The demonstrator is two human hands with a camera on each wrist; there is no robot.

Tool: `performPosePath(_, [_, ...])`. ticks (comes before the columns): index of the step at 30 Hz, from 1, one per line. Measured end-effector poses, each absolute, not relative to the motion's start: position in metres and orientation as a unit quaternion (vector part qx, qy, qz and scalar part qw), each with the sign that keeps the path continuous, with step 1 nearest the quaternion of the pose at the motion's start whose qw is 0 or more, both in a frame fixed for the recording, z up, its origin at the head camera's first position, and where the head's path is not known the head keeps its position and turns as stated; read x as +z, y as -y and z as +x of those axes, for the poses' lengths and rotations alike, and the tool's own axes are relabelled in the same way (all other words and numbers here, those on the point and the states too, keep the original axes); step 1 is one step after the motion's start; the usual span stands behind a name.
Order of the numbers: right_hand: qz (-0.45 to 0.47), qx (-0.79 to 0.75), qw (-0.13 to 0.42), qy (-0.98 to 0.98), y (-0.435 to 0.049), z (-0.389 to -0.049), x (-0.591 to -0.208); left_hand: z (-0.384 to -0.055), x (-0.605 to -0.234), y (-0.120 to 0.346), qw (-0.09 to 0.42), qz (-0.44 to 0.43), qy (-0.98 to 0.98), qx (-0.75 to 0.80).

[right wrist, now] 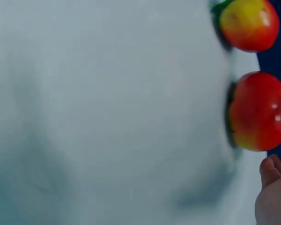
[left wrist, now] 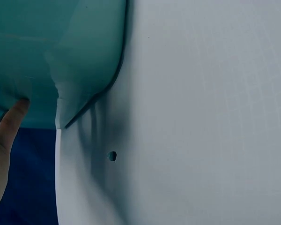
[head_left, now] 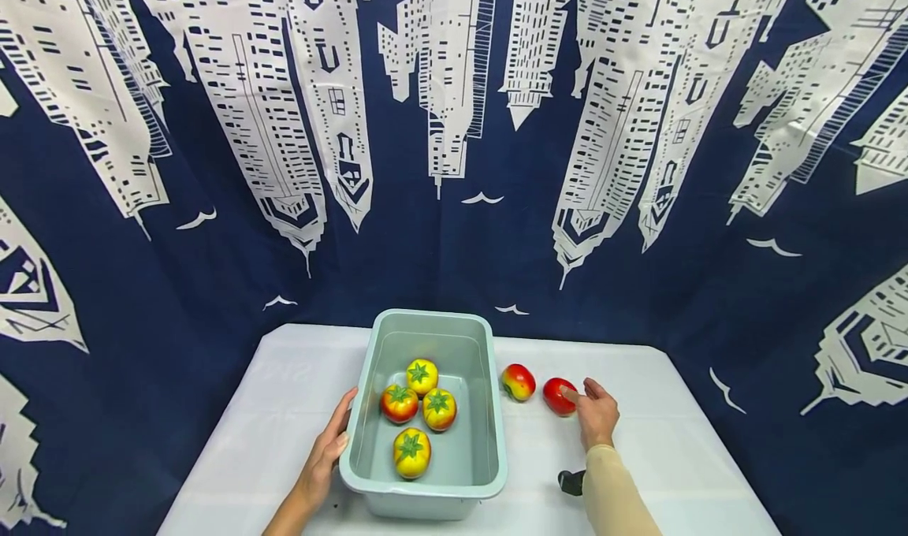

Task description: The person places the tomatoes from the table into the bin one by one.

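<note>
A grey-green plastic bin [head_left: 429, 488] holds several yellow-and-red tomatoes with green leafy tops, among them a front one [head_left: 412, 453] and a redder one [head_left: 400, 403]. Against the bin's left side rests my left hand [head_left: 328, 451], its fingers fairly straight along the outer wall; a fingertip meets the bin [left wrist: 84, 47] in the left wrist view. My right hand [head_left: 597, 414] is beside a red tomato [head_left: 559, 396], fingers loosely bent, nothing held. In the right wrist view a small gap parts the fingers from that tomato [right wrist: 258, 112]. Another red-and-yellow tomato [head_left: 519, 382] lies between it and the bin.
Everything stands on a white-covered table [head_left: 284, 410]. A dark blue cloth [head_left: 440, 260] printed with white buildings hangs behind and around it. A small black object [head_left: 571, 482] is at my right wrist. A little dark spot [left wrist: 112, 156] shows on the table left of the bin.
</note>
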State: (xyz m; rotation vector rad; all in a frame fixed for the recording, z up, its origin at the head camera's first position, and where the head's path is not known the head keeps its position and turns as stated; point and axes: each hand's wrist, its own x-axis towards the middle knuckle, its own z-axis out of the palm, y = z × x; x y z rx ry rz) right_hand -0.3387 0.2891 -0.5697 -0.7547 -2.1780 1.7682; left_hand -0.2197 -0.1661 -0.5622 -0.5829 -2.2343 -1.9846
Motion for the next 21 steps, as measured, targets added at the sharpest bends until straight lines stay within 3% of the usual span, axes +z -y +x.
performPosePath(10, [-0.273,0.626,0.131,0.718,-0.281,-0.335,-0.61,-0.221,-0.562,0.169,0.044,-0.206,0.736,-0.643])
performPosePath(21, [-0.243,0.655,0.128,0.704,-0.281,-0.337,-0.615,-0.222,-0.563,0.17,0.041,-0.204,0.738,-0.642])
